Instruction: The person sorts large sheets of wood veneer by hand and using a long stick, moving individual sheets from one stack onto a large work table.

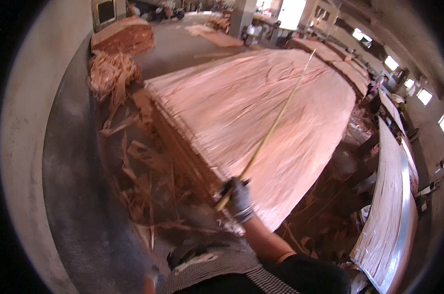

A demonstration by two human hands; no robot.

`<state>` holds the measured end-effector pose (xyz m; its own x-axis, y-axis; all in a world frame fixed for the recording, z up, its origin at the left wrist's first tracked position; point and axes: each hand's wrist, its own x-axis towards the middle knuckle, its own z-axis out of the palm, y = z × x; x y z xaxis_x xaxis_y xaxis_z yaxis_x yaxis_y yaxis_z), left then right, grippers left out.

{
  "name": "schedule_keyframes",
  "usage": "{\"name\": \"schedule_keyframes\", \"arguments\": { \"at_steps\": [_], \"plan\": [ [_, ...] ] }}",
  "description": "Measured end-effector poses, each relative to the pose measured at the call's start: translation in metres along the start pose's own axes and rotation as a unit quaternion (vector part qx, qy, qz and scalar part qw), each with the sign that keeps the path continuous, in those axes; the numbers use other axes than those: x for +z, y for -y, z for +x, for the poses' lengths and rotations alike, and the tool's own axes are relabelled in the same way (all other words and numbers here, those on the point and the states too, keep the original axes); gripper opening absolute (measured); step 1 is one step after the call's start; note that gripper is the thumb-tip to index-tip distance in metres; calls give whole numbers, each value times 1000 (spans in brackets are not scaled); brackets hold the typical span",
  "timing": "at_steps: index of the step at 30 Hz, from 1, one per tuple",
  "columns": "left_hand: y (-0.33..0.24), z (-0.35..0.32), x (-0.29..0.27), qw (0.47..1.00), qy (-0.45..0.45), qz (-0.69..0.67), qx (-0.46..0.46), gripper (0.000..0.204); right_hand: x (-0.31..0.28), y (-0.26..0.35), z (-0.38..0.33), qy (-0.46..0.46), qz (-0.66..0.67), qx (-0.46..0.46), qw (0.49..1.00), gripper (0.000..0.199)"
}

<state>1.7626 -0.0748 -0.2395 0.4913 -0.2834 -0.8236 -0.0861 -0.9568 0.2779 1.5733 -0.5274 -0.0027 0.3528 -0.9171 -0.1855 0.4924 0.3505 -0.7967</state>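
Note:
My right hand point(237, 195), in a grey glove with dark fingers, is closed round the near end of a long thin yellowish stick point(276, 122). The stick slants away to the far right across a big stack of reddish wood veneer sheets point(222, 112), and a short butt end sticks out below my fist. Beneath that hand lies the near corner of the stack. Low at the left, by my body, only a smeared bit of my left hand point(154, 274) and wrist shows; its fingers cannot be made out.
Torn veneer strips point(148, 161) litter the floor along the stack's left side. A scrap heap point(111, 73) lies by the left wall, before another veneer pile point(124, 36). At right stands a long bench point(388, 206) bearing pale sheets with a metal edge. A pillar point(241, 19) rises behind.

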Motion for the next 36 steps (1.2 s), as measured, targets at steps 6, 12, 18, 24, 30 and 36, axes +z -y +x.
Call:
{"name": "schedule_keyframes", "arguments": {
  "at_steps": [6,12,18,24,30,36],
  "plan": [
    [-190,78,-201,969,-118,-45,212,44,-39,13,102,-151,-137,8,979,24],
    [-428,110,-238,887,-147,25,438,46,-108,-84,164,-211,-482,1,851,24],
    [-572,130,-275,776,-311,123,535,51,-104,-84,161,-236,-556,34,796,18],
    [-684,186,-314,747,-274,357,489,64,-118,-97,154,-277,-350,91,891,11],
    [-750,204,-348,621,-216,309,688,26,-79,-91,150,-380,-374,72,843,14],
    [-802,107,-409,399,-174,236,869,22,59,-29,159,-440,-213,54,871,14]
  ]
}}
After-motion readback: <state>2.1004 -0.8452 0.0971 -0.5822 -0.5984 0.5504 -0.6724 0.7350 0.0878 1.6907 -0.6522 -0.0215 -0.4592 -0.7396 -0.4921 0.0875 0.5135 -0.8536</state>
